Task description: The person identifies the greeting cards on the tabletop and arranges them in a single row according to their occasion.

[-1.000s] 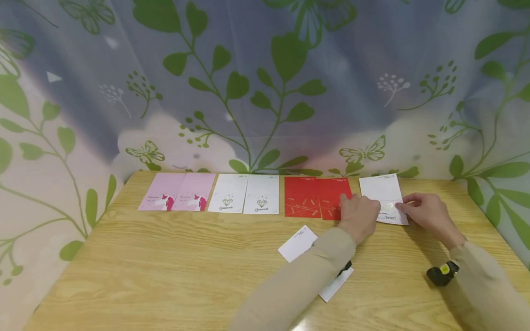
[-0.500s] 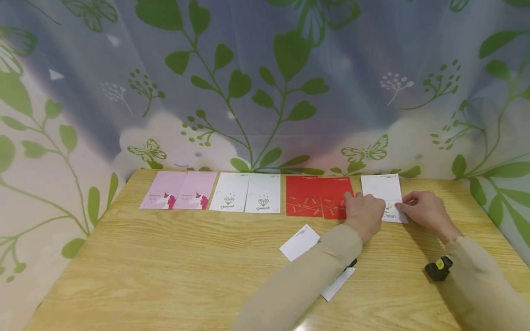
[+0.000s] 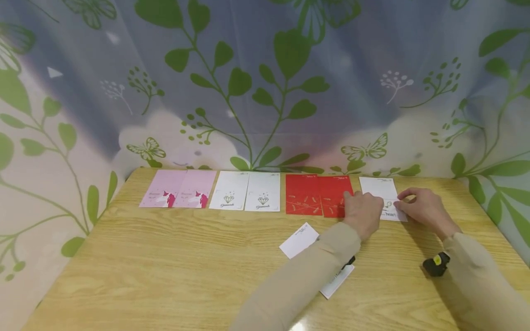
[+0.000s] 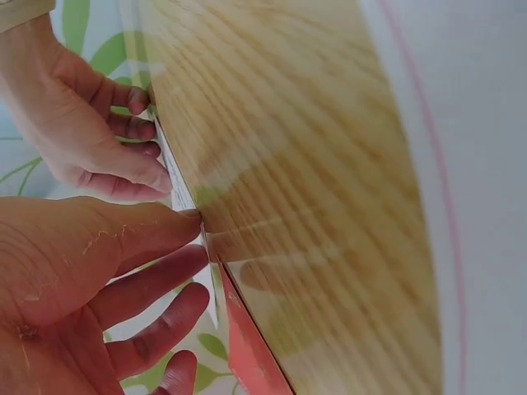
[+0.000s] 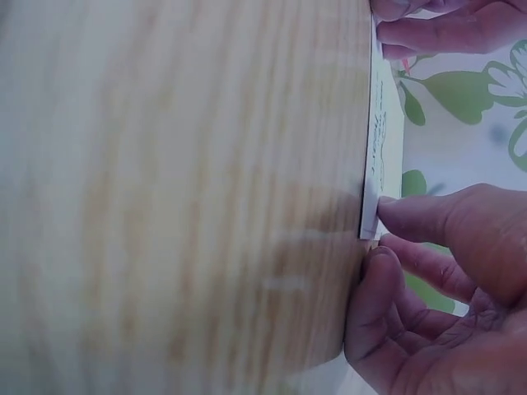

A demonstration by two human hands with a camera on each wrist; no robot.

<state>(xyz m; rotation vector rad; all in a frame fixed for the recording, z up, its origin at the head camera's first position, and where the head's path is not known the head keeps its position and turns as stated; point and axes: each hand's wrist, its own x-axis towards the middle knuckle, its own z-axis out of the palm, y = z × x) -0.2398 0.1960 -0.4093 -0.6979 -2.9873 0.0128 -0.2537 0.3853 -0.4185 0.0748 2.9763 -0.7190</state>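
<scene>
At the right end of a row of cards lies a white card (image 3: 376, 185), with line drawing and the printed word "heart" on its near half. My left hand (image 3: 363, 214) pinches its left side between thumb and index finger, the other fingers apart in the left wrist view. Opposite, my right hand (image 3: 426, 209) holds the right side; in the right wrist view its thumb (image 5: 412, 216) lies on the near corner of the card (image 5: 383, 132), with curled fingers below. My left hand covers part of the card and the corner of the red card (image 3: 335, 188) beside it.
Along the back edge of the wooden table (image 3: 165, 257) lie another red card (image 3: 302, 191), two white diamond cards (image 3: 262, 184) and two pink unicorn cards (image 3: 198, 181). Under my left forearm show a white card (image 3: 298, 241) and a printed one (image 3: 337, 282). A patterned curtain (image 3: 232, 119) hangs behind.
The white card's far edge has come slightly nearer, and the card now lies flatter between my hands. Both hands keep about the same place; the head view has shifted slightly.
</scene>
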